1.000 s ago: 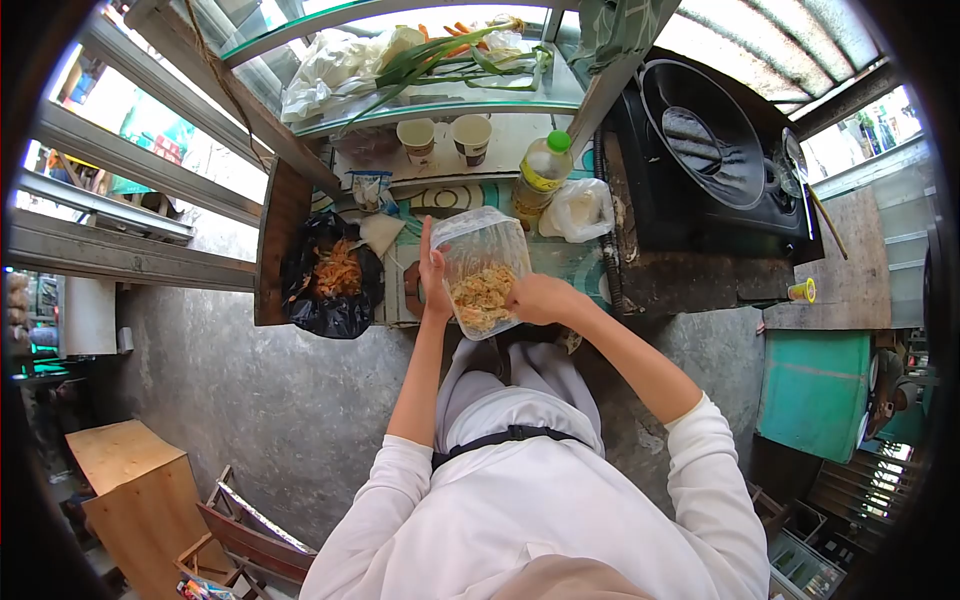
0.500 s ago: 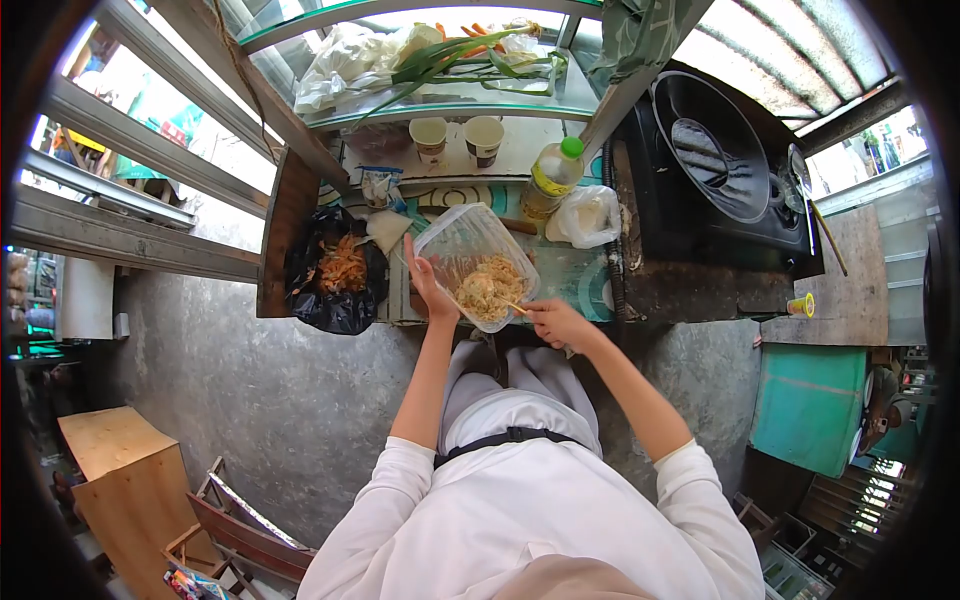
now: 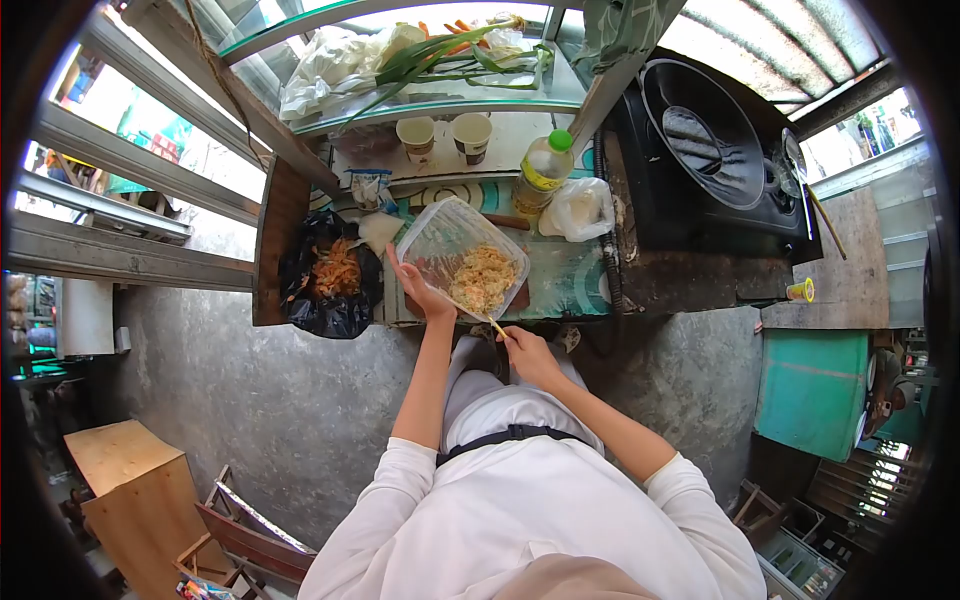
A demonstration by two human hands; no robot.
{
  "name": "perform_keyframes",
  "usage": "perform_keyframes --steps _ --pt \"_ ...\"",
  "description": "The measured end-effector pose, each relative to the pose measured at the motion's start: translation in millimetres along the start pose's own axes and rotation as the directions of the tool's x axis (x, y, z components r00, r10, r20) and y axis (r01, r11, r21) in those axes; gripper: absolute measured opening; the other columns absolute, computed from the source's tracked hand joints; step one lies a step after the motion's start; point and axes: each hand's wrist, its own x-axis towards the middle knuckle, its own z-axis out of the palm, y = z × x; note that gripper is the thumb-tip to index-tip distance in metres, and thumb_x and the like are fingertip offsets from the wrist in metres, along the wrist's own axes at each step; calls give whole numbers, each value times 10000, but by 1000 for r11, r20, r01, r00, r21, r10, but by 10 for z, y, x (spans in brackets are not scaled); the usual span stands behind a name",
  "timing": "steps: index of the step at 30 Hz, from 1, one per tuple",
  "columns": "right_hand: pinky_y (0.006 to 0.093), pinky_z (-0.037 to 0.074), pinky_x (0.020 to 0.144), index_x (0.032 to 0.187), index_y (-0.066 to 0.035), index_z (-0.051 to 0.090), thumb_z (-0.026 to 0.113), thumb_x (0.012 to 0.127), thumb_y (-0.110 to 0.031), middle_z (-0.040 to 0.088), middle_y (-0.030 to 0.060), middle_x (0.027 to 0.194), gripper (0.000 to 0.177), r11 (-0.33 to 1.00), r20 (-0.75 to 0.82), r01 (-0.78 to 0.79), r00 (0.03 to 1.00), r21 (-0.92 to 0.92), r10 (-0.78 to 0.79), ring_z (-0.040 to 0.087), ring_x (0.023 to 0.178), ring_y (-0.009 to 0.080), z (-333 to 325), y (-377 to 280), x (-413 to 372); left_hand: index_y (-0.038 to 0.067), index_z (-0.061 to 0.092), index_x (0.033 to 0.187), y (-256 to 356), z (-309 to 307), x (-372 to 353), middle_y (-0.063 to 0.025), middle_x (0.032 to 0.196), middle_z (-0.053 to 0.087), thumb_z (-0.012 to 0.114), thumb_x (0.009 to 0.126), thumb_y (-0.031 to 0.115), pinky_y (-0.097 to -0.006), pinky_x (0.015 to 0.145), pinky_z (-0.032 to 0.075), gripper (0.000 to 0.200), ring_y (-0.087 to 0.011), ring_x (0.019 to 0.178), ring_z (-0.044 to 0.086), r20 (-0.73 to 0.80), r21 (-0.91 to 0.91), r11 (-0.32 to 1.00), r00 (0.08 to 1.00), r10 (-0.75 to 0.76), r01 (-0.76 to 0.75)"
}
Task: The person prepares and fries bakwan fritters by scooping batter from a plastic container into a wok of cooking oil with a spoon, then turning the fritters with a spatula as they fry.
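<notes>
A thin utensil [image 3: 497, 328] is gripped in the right hand [image 3: 532, 355] — its handle is enclosed by the fingers, and its far end is brought to the near edge of a clear plastic container [image 3: 432, 238]. That container is touched along its left side by the extended fingers of the left hand [image 3: 425, 294]; whether it is also clasped underneath cannot be told. A crumbly, orange-flecked mixture [image 3: 484, 278] is gathered inside, just beyond the right-hand grip. To the left of the left hand, orange scraps [image 3: 336, 268] are held in a black bag [image 3: 337, 318]. Farther beyond the right-hand grip, a green-capped bottle [image 3: 541, 178] is placed beside a white plastic bag [image 3: 578, 208] — well to the right, a wok [image 3: 738, 150] is seen.
</notes>
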Motion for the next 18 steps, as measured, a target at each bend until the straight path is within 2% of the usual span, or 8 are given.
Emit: perform_keyframes --steps 3,6,9,10,11,12,15,18 --pt "424 443 582 1013 7 538 432 887 -109 595 232 744 201 979 -44 93 994 -184 -103 577 621 385 -14 -125 -142 73 222 1399 27 39 -16 -104 1434 220 335 894 572 -399 1038 244 719 -235 1300 256 -25 14 1000 999 27 -27" --pt "534 422 728 1003 14 537 414 856 -58 586 281 877 205 981 -13 -37 999 -190 35 540 815 471 26 -230 -193 72 227 1398 45 95 -45 -110 1434 217 336 898 566 -395 1036 244 712 -236 1303 252 -23 79 994 997 72 -70" --pt "473 465 547 1005 -6 537 423 887 -98 605 221 710 188 958 -95 237 962 -165 -254 585 589 394 43 -134 -139 74 235 1397 57 112 -49 -113 1436 212 337 897 566 -394 1035 243 709 -241 1306 249 -6 127 987 995 97 -96" --pt "415 424 478 1011 -20 538 424 899 -114 560 159 653 185 998 17 12 1000 63 -13 531 517 313 -25 -150 -104 76 238 1397 55 126 -43 -114 1437 211 338 897 567 -394 1035 243 708 -243 1307 247 -1 134 986 995 102 -101" --pt "357 384 409 1018 -33 539 426 911 -130 516 97 595 183 937 179 -239 964 254 197 476 445 232 -133 -171 -29 80 229 1400 60 133 -40 -115 1437 209 339 897 568 -395 1036 241 709 -245 1307 247 3 113 989 996 93 -92" --pt "299 343 341 1024 -47 540 427 924 -146 471 35 537 181 783 370 -488 859 385 353 422 373 150 -238 -248 26 84 221 1403 44 110 -44 -116 1437 208 341 896 568 -397 1037 238 711 -248 1307 246 6 93 992 996 84 -84" --pt "167 149 331 1053 -95 543 424 946 -188 280 -74 542 185 458 528 -633 773 624 350 196 398 7 -457 -426 80 97 188 1412 153 114 -106 -127 1437 202 353 897 562 -396 1043 226 714 -253 1307 244 -84 -20 999 996 -33 31" --pt "177 152 320 1053 -82 539 426 942 -178 311 -58 531 185 487 488 -602 798 633 353 212 370 21 -533 -413 99 101 161 1415 88 22 -48 -142 1428 204 361 903 545 -391 1039 231 707 -250 1296 256 -165 -47 995 982 -91 85"
